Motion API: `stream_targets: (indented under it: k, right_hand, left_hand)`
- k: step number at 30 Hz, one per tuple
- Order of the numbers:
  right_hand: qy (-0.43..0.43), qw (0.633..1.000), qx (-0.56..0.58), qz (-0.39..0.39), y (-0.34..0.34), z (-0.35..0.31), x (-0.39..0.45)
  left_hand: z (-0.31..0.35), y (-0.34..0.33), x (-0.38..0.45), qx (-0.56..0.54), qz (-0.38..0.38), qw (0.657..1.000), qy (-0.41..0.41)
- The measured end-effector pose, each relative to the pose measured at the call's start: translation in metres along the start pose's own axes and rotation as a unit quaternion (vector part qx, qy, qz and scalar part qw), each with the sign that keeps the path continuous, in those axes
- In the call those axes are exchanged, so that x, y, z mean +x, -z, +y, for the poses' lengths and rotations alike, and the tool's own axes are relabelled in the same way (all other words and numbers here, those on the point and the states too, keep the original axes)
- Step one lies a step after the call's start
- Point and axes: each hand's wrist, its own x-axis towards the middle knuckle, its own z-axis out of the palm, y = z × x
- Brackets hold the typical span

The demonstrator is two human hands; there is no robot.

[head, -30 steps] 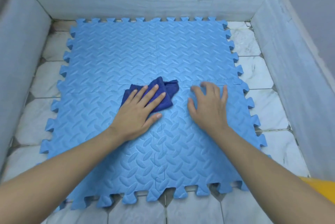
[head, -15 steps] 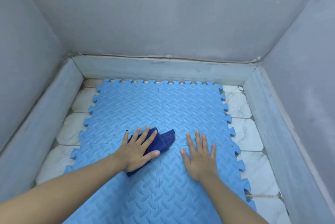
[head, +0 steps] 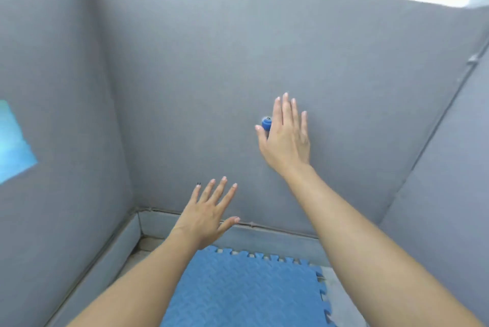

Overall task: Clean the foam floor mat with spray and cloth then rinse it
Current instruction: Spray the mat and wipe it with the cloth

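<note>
The blue foam floor mat (head: 246,289) lies on the floor at the bottom of the view, with only its far part showing. My right hand (head: 287,138) is raised against the grey back wall, fingers spread. A small blue round knob (head: 266,123) on that wall sits just beside its thumb and forefinger; I cannot tell if they touch it. Lower and to the left, my left hand (head: 209,214) hovers in the air with its fingers apart and nothing in it. The dark blue cloth and any spray bottle are out of sight.
Grey walls close the space on the left (head: 53,88), back and right (head: 449,194), with a low stone skirting (head: 264,239) at their foot. A light blue patch (head: 14,141) shows on the left wall. Pale floor tile (head: 341,297) borders the mat's right side.
The view has tilted up from the mat to the back wall. Both hands have lifted off the mat; my left hand has let go of the cloth and my right has risen to the blue knob.
</note>
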Motion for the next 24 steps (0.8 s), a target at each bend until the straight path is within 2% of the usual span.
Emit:
stream_targets:
  k: [3,8,12,17,24]
  right_hand:
    - [-0.071,0.988,-0.076,-0.110,-0.007,0.021,0.030]
    - [-0.080,0.986,-0.124,-0.076,-0.020,0.013,0.020]
    - [-0.115,0.971,-0.160,-0.135,-0.008,0.003,0.024]
    - [-0.150,0.955,-0.204,-0.155,-0.009,-0.012,0.021]
    - [-0.152,0.933,-0.268,-0.188,-0.013,-0.018,0.026]
  left_hand:
    - [-0.006,0.010,0.012,0.002,-0.010,1.000,0.015]
    - [-0.017,0.007,0.014,-0.004,-0.018,1.000,0.025]
    - [-0.020,-0.002,0.000,-0.010,-0.042,0.998,0.036]
    - [-0.017,0.001,-0.001,-0.023,-0.038,0.999,0.031]
    - [-0.020,0.004,0.003,-0.020,-0.030,0.999,0.028]
